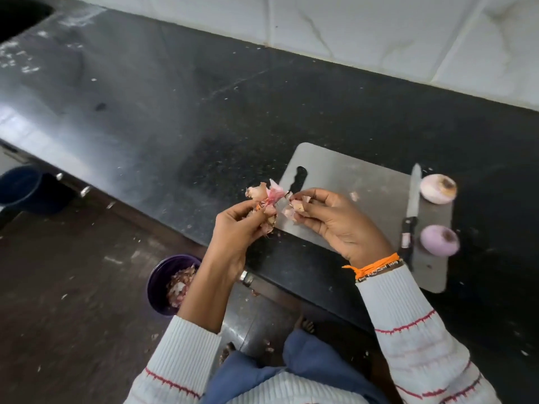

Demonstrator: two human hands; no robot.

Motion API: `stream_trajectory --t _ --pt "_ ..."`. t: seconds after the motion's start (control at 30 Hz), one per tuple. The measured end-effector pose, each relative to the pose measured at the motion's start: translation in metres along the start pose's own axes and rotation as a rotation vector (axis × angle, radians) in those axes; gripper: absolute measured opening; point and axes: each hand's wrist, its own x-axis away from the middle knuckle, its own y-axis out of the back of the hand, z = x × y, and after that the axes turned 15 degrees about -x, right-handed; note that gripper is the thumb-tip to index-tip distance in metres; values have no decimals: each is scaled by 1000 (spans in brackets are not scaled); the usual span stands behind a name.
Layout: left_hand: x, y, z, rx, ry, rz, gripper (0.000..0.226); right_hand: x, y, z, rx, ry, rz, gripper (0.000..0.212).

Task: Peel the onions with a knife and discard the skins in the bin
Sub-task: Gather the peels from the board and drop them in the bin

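Observation:
My left hand [236, 228] grips a bunch of pink and tan onion skins [267, 196] above the counter's front edge. My right hand [335, 220] pinches a few more skin scraps [297, 206] beside it. Two peeled purple onions [438, 188] [439, 239] sit at the right end of the steel cutting board [350, 176]. A black-handled knife [412, 202] lies on the board just left of them, touched by neither hand. On the floor below my left forearm stands a purple bin [159, 284] holding skins.
The black stone counter [204, 112] stretches left toward a sink corner [20, 16]. A white tiled wall [379, 33] backs it. A dark blue bucket [20, 188] stands on the floor at far left. Skin scraps litter the floor.

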Motion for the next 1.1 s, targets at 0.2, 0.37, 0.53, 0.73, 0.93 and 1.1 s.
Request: stream_trajectory --t 0.2,0.37,0.53,0.73,0.93,1.1 --pt "24 81 19 201 30 -122 12 -13 -69 -52 -57 -199 171 16" --pt "42 156 47 267 90 -247 17 -23 -124 -117 -56 -345 204 15" --pt "41 232 88 276 213 -347 12 -47 -165 -195 -123 -477 139 18" --pt "-1 307 161 326 348 -451 14 -108 -185 -301 -104 -569 -20 18" --pt "-72 357 280 373 507 -506 10 -190 -151 -418 -55 -611 -184 14" --pt "-135 375 394 342 621 -502 15 -260 -95 -516 70 -629 -229 13"
